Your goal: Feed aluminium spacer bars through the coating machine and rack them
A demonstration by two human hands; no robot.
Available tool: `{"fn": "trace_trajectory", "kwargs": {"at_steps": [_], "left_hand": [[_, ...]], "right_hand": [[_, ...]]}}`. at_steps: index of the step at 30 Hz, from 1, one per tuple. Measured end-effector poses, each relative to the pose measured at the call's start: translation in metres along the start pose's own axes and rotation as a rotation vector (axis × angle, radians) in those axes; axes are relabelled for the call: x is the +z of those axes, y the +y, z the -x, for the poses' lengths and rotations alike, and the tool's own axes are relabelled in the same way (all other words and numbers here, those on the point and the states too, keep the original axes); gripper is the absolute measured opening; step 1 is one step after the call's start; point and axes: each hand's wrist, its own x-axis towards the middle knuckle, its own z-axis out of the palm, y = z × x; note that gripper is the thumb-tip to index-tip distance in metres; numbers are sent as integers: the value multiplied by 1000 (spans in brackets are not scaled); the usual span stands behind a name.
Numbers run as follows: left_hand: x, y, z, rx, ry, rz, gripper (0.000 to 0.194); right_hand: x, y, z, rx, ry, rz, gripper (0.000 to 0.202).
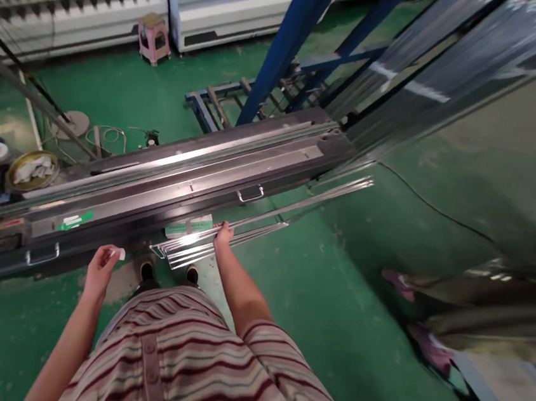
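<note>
Evidently for support, the right hand is closed around metal strips partway along; the left hand pinches a white slip between fingertips.

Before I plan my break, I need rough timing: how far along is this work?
Seemingly done: shiny strips gathered beside the long bench. In hand: the right hand grips them; the left hand holds a white scrap. Left: perhaps the strips by the blue frame, but I can't tell how many.
</note>
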Motion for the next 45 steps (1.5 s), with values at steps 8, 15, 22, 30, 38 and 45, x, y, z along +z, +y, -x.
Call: {"fn": "trace_trajectory", "kwargs": {"at_steps": [8, 15, 22, 30, 38, 45], "left_hand": [[-79, -47, 7, -95, 162, 13, 52], [-95, -63, 8, -169, 147, 6, 56], [-93, -73, -2, -79, 204, -189, 45], [-95, -78, -10, -17, 58, -334, 29], [-120, -78, -15, 128, -89, -369, 21], [-218, -116, -25, 2, 92, -284, 37]], "right_hand": [[48, 47, -7, 148, -66, 133, 16], [47, 43, -22, 131, -97, 326, 19], [35, 51, 20, 131, -242, 587, 35], [57, 90, 175, -22, -934, 803, 39], [145, 84, 312, -918, -1580, 1118, 13], [188, 132, 343, -494, -1303, 850, 16]]}}
